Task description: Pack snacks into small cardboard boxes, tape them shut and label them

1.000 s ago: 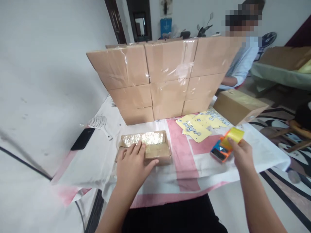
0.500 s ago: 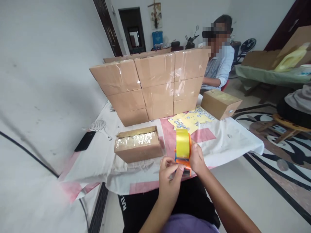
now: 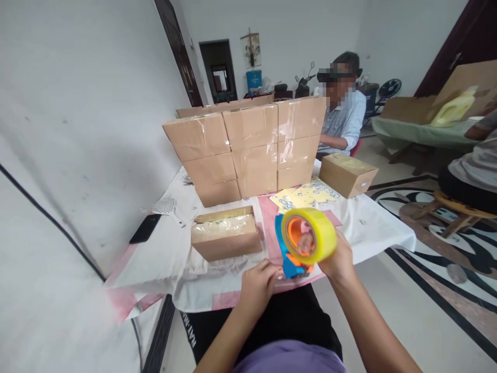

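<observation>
My right hand (image 3: 341,259) grips a blue and orange tape dispenser (image 3: 292,269) with a roll of yellow tape (image 3: 328,235) on it. Some of its fingers show through the roll's core. Close by the dispenser's lower end, my left hand (image 3: 256,287) is closed in a pinch; whatever is between its fingertips is too small to make out. Beyond my left hand, a cardboard box (image 3: 229,246) rests on the cloth-covered table, shiny tape along its top.
A wall of stacked cardboard boxes (image 3: 254,153) stands at the back, with a co-worker (image 3: 344,122) behind it. Another box (image 3: 349,173) and yellow printed sheets (image 3: 306,196) lie to the right. At left are a black phone (image 3: 145,229) and a white perforated utensil (image 3: 166,207).
My right hand has turned the dispenser so the roll's open side faces me, and moved it right. My left hand has shifted slightly left and down.
</observation>
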`<state>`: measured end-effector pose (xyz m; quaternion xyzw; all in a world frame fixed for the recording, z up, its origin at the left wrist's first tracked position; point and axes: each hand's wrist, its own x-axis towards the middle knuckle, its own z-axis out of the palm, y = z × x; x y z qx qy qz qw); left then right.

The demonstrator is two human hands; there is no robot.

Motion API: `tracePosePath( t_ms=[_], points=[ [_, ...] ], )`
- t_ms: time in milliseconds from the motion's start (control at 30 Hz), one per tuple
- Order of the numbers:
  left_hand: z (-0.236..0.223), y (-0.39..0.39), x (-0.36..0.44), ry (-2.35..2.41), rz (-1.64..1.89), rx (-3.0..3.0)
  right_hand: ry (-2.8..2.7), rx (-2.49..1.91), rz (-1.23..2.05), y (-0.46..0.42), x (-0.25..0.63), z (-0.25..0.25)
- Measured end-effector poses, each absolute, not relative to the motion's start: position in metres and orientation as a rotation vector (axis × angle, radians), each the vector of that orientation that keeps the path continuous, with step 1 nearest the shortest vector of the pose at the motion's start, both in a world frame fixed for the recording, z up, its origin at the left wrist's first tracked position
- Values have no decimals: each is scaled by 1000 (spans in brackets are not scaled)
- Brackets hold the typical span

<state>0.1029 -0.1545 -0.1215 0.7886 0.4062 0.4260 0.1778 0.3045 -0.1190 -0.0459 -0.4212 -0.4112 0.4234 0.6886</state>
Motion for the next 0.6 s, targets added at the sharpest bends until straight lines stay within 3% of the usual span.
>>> tracePosePath(
  t_ms=[133,367,467,600],
  points=[
    [-124,-161,101,1032,1254,2488,-884,-758,1314,-155,315,-43],
    [-118,-166,108,947,1165,2591,-952,-732,1373,-144,306,-62],
    [-123,-170,109,1010,1137,2501,-1101,-684,1309,-141,298,-73],
    [-132,-189,121,1083,1082,2329,-1088,-605,948,-131,291,-74]
  ],
)
